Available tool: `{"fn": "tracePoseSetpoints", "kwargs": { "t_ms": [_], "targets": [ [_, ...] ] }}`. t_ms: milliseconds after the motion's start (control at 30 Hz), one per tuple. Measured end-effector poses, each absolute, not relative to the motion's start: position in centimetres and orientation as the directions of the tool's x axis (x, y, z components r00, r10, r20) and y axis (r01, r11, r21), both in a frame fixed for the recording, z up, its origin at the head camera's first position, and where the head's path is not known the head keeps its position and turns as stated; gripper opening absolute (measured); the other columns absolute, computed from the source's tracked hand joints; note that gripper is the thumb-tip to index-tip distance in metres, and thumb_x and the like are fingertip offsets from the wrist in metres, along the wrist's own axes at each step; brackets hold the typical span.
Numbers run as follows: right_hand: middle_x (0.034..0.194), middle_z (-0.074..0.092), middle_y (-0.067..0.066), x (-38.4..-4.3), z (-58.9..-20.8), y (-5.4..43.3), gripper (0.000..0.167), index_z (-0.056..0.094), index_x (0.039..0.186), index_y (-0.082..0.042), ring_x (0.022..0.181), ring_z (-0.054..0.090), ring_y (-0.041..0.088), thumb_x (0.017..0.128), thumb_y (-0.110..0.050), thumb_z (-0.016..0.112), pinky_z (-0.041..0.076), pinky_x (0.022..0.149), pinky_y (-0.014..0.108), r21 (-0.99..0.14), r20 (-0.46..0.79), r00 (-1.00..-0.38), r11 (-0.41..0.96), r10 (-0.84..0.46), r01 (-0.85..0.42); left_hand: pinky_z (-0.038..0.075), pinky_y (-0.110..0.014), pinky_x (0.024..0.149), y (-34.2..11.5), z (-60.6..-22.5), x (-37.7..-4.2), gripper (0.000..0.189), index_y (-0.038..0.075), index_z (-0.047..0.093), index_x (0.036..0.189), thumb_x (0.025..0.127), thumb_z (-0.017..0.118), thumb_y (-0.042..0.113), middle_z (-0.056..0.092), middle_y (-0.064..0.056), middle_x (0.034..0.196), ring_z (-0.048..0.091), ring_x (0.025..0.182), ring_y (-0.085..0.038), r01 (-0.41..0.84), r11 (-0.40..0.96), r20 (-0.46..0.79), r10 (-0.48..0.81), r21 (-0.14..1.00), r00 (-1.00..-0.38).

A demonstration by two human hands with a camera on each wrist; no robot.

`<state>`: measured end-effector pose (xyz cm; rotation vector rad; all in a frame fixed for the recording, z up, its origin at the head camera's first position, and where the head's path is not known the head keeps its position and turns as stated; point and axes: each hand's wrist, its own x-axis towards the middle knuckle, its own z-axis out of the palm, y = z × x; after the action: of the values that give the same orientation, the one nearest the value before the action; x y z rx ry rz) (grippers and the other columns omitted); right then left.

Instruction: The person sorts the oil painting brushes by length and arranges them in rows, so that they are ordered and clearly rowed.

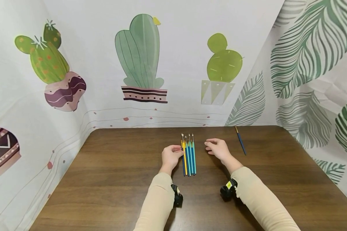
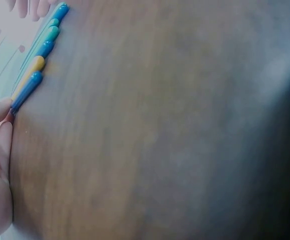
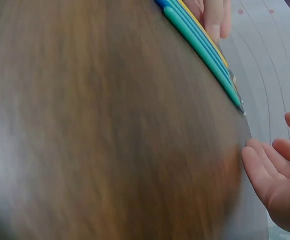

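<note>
Several paintbrushes point(image 1: 190, 158) lie side by side in a row on the table, with blue, yellow and teal handles and the bristles pointing away. My left hand point(image 1: 171, 155) rests at the row's left edge, fingers fairly straight, with fingertips and thumb right at the outermost blue and yellow brushes. In the left wrist view, the rounded end of a blue handle point(image 2: 29, 90) shows just beyond the thumb. To the right of the row, apart from it, my right hand point(image 1: 218, 149) hovers low with loosely bent fingers and nothing in them. The right wrist view shows its thumb spread from the fingers point(image 3: 270, 170).
A single blue paintbrush point(image 1: 241, 141) lies farther right, its tip by the back edge of the brown wooden table point(image 1: 110, 173). Behind the table hangs a white cloth point(image 1: 185, 57) printed with cacti and leaves. Each wrist wears a small black camera point(image 1: 177, 196).
</note>
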<state>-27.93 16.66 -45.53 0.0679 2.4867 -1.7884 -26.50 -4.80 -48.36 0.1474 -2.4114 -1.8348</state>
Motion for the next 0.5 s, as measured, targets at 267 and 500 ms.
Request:
{"fn": "tracePoseSetpoints", "kwargs": {
  "t_ms": [267,500],
  "targets": [
    [0.126,0.056,0.029,-28.0,-45.6,14.8,0.042,0.05,0.129,0.009,0.104,0.065,0.033,0.096,-0.017,0.051,0.058,0.08,0.035,-0.955,-0.141,-0.989,0.268,-0.049,0.123,0.058,-0.031,0.079,-4.8,-48.4,-26.5,0.023,-0.001,0.07,0.1,0.078,0.075,0.005,0.073,-0.015,0.096,0.071,0.089,-0.023,-0.009,0.268,0.031,-0.144,0.963,-0.989],
    [0.13,0.052,0.031,-28.1,-45.7,13.8,0.044,0.043,0.135,0.009,0.104,0.066,0.028,0.099,-0.016,0.045,0.057,0.082,0.034,-0.968,-0.238,-0.967,0.1,-0.087,0.229,0.058,-0.032,0.08,-4.8,-48.1,-26.5,0.023,0.0,0.07,0.1,0.078,0.075,0.006,0.072,-0.014,0.096,0.071,0.09,-0.023,-0.019,0.261,0.019,-0.142,0.965,-0.99]
  ]
}}
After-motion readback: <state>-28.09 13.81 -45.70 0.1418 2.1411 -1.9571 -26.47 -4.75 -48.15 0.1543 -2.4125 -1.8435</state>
